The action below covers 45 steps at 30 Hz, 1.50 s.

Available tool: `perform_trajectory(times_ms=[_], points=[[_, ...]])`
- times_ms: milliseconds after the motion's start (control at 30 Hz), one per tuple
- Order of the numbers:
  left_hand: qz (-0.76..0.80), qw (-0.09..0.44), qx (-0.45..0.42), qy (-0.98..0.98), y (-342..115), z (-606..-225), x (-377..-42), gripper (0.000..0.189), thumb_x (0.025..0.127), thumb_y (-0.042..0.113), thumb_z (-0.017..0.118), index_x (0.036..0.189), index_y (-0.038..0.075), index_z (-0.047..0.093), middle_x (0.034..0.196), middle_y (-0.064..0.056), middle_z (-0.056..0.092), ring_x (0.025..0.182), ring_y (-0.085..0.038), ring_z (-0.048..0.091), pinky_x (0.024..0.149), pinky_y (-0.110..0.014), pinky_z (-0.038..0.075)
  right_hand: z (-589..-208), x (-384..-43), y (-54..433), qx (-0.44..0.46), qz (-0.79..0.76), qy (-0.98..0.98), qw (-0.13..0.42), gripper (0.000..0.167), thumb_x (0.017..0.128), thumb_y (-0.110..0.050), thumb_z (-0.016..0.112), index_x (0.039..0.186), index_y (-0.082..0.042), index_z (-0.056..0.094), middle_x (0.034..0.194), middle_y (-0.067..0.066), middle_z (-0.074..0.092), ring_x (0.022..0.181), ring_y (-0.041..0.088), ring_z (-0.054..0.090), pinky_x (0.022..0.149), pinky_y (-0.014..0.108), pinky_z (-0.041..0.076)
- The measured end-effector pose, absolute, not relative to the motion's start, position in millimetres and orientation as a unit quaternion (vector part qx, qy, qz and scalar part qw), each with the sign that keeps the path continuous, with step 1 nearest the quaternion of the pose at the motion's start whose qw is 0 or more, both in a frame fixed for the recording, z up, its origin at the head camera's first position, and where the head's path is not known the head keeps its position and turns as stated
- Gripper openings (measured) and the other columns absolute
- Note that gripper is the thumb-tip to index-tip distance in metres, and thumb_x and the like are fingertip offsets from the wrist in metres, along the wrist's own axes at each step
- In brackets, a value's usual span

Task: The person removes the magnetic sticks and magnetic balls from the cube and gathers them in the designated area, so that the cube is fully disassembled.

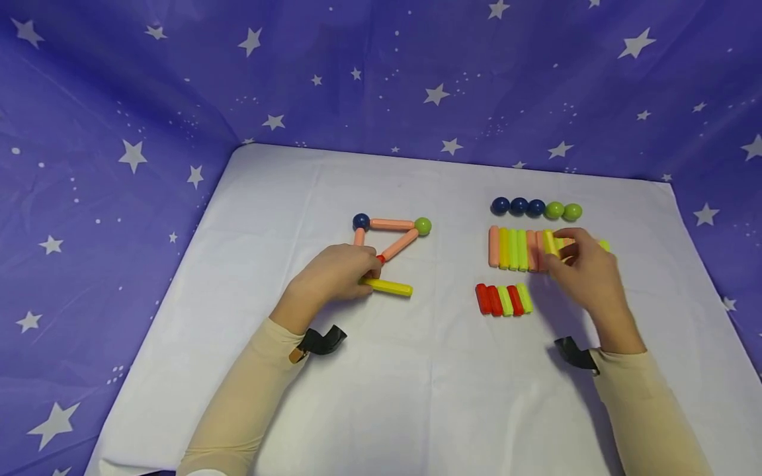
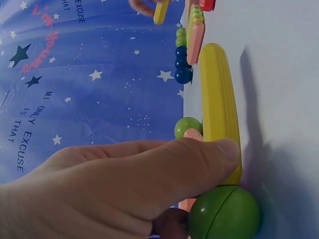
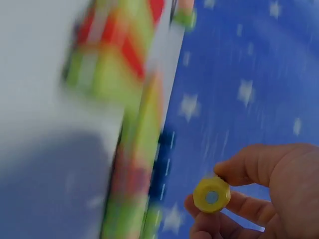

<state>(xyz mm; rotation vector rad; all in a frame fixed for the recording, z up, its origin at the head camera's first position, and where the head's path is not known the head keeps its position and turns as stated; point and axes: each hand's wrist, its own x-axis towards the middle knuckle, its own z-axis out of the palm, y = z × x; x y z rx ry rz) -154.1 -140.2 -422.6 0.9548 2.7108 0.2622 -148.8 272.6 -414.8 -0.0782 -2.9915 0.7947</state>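
My left hand [image 1: 336, 274] pinches a yellow stick [image 1: 389, 287] low over the white cloth, beside a frame of pink sticks [image 1: 391, 225]. In the left wrist view the stick's near end meets a green ball [image 2: 224, 214], which the hand hides in the head view. A dark blue ball [image 1: 360, 221] and another green ball [image 1: 423, 226] sit at the frame's corners; a red piece [image 1: 381, 259] shows by my fingers. Between thumb and fingers, my right hand [image 1: 586, 271] holds a second yellow stick [image 3: 212, 194], a silvery disc in its end, above the stick row.
At the right, a row of long pink, yellow and green sticks [image 1: 513, 250] lies partly under my right hand. Behind it are dark blue and green balls [image 1: 519, 206]; in front, short red and green sticks [image 1: 495, 301]. A starry purple cloth [image 1: 381, 79] rises behind the table.
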Motion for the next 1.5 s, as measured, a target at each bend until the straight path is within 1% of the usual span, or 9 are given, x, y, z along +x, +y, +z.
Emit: perform_trajectory(times_ms=[133, 333, 633, 767, 967, 1133, 1267, 1333, 1500], points=[[0.091, 0.129, 0.325, 0.932, -141.7, -421.7, -153.1, 0.011, 0.081, 0.020, 0.079, 0.089, 0.019, 0.071, 0.085, 0.004, 0.058, 0.070, -0.014, 0.051, 0.066, -0.029, 0.044, -419.5, -159.9, 329.6, -0.107, 0.221, -0.969, 0.012, 0.058, 0.095, -0.037, 0.052, 0.141, -0.001, 0.043, 0.112, 0.029, 0.058, 0.095, 0.043, 0.056, 0.060, 0.040, 0.047], [0.098, 0.131, 0.324, 0.932, -144.9, -421.8, -151.8, 0.012, 0.081, 0.020, 0.079, 0.090, 0.019, 0.071, 0.085, 0.004, 0.058, 0.072, -0.013, 0.051, 0.068, -0.029, 0.044, -430.9, -171.9, 383.4, -0.144, 0.180, -0.972, -0.041, 0.060, 0.098, -0.028, 0.045, 0.145, 0.006, 0.032, 0.120, 0.036, 0.050, 0.103, 0.051, 0.051, 0.073, 0.057, 0.045], [0.108, 0.126, 0.326, 0.931, -145.8, -419.7, -150.5, 0.012, 0.082, 0.020, 0.080, 0.091, 0.019, 0.072, 0.085, 0.004, 0.057, 0.072, -0.013, 0.052, 0.068, -0.028, 0.045, -438.5, -181.9, 394.2, -0.168, 0.221, -0.958, -0.076, 0.057, 0.100, -0.028, 0.037, 0.144, 0.008, 0.034, 0.129, 0.037, 0.043, 0.110, 0.049, 0.046, 0.079, 0.056, 0.045], [0.107, 0.131, 0.325, 0.930, -145.1, -418.3, -151.4, 0.013, 0.081, 0.020, 0.080, 0.091, 0.019, 0.071, 0.085, 0.005, 0.057, 0.072, -0.013, 0.052, 0.068, -0.029, 0.045, -437.7, -179.3, 388.1, -0.160, 0.211, -0.963, -0.060, 0.057, 0.097, -0.024, 0.040, 0.143, 0.010, 0.035, 0.126, 0.039, 0.042, 0.109, 0.051, 0.044, 0.081, 0.061, 0.042], [0.108, 0.134, 0.325, 0.930, -144.1, -418.2, -151.6, 0.013, 0.081, 0.020, 0.081, 0.090, 0.019, 0.072, 0.085, 0.005, 0.057, 0.072, -0.014, 0.052, 0.068, -0.029, 0.045, -432.2, -172.3, 330.3, -0.094, 0.200, -0.975, -0.002, 0.053, 0.095, -0.022, 0.046, 0.138, 0.010, 0.041, 0.120, 0.036, 0.040, 0.109, 0.051, 0.040, 0.084, 0.063, 0.038], [0.114, 0.137, 0.325, 0.929, -144.5, -420.6, -151.8, 0.014, 0.080, 0.021, 0.082, 0.091, 0.019, 0.073, 0.085, 0.005, 0.057, 0.072, -0.013, 0.052, 0.069, -0.028, 0.046, -424.5, -160.3, 245.3, 0.065, 0.223, -0.972, 0.026, 0.041, 0.094, -0.016, 0.056, 0.131, 0.002, 0.052, 0.114, 0.026, 0.051, 0.097, 0.040, 0.049, 0.077, 0.054, 0.043], [0.127, 0.151, 0.317, 0.928, -149.3, -418.7, -154.1, 0.015, 0.081, 0.019, 0.081, 0.093, 0.019, 0.073, 0.088, 0.005, 0.057, 0.074, -0.013, 0.052, 0.070, -0.029, 0.046, -423.5, -148.9, 180.3, 0.205, 0.243, -0.948, -0.003, 0.037, 0.092, -0.014, 0.062, 0.128, -0.006, 0.057, 0.110, 0.015, 0.058, 0.093, 0.031, 0.054, 0.077, 0.046, 0.047], [0.138, 0.160, 0.306, 0.928, -153.5, -416.6, -155.9, 0.015, 0.080, 0.016, 0.080, 0.094, 0.018, 0.072, 0.089, 0.004, 0.057, 0.077, -0.015, 0.052, 0.072, -0.029, 0.045, -424.5, -145.4, 152.4, 0.268, 0.250, -0.930, -0.027, 0.036, 0.091, -0.013, 0.063, 0.127, -0.008, 0.059, 0.110, 0.012, 0.060, 0.096, 0.029, 0.056, 0.082, 0.044, 0.048], [0.175, 0.184, 0.287, 0.924, -162.5, -413.0, -160.0, 0.015, 0.080, 0.013, 0.079, 0.091, 0.014, 0.070, 0.089, 0.002, 0.058, 0.081, -0.017, 0.051, 0.074, -0.031, 0.045, -434.6, -143.0, 99.3, 0.373, 0.245, -0.892, -0.074, 0.034, 0.090, -0.015, 0.068, 0.124, -0.012, 0.062, 0.112, 0.006, 0.059, 0.096, 0.020, 0.054, 0.087, 0.036, 0.047]])
